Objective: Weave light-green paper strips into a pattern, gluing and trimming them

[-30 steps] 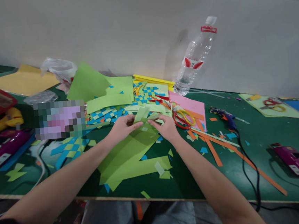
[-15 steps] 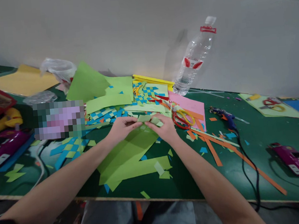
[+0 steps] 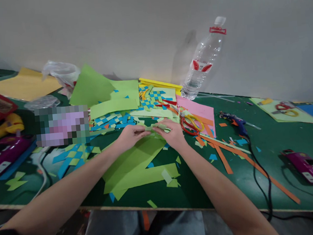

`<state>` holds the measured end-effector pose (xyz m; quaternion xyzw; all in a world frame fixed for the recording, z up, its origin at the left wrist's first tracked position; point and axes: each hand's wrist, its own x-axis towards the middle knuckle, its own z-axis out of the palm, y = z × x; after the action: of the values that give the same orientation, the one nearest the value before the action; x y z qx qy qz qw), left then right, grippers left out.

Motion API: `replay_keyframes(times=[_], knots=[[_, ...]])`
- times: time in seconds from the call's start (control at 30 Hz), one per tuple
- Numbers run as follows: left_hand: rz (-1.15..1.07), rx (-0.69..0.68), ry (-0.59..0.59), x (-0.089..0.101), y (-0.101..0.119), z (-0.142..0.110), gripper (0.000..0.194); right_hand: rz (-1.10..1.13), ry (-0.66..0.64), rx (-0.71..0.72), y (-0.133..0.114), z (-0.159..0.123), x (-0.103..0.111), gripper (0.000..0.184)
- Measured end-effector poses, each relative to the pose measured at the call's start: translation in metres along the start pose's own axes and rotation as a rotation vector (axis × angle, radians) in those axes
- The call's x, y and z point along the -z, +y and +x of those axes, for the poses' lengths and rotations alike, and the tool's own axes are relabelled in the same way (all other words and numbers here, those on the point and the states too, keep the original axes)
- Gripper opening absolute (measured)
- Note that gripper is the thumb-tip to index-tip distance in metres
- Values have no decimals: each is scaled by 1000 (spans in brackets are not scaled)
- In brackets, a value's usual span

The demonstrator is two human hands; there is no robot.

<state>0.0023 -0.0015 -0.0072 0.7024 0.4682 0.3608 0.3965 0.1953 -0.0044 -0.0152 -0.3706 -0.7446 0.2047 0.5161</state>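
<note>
Between my two hands is a small strip of light green paper [image 3: 152,127], pinched from both ends above the table. My left hand [image 3: 131,136] has thumb and fingers closed on its left end. My right hand [image 3: 172,132] pinches the other end, where the paper looks curled. Fingertips hide part of the strip. Beneath the hands lie larger green paper sheets [image 3: 133,163], with a pale scrap [image 3: 166,176] on top. Close to my right hand are scissors [image 3: 191,124] with red and yellow handles.
A clear plastic bottle [image 3: 202,64] stands tilted by the wall. Woven blue-and-green paper pieces [image 3: 107,120] lie behind the hands. To the right are orange paper strips [image 3: 223,159], a blue glue gun [image 3: 236,123] and a purple power device [image 3: 309,168] with black cables.
The paper strip has been tilted so that its face shows less and its right end looks curled. My left hand has shifted slightly; both hands keep their pinch.
</note>
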Motion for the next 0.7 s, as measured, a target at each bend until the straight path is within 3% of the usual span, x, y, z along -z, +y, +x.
replay_keyframes(times=[0.2,0.37,0.7], knots=[[110,-102,-106,1,-10,1,32,1,10,-7,5,-1,-1,8],[103,-130,-109,0,-10,2,36,-4,15,-61,-1,0,1,16],[113,-15,-123,2,-7,2,48,53,-80,-380,-2,6,13,35]])
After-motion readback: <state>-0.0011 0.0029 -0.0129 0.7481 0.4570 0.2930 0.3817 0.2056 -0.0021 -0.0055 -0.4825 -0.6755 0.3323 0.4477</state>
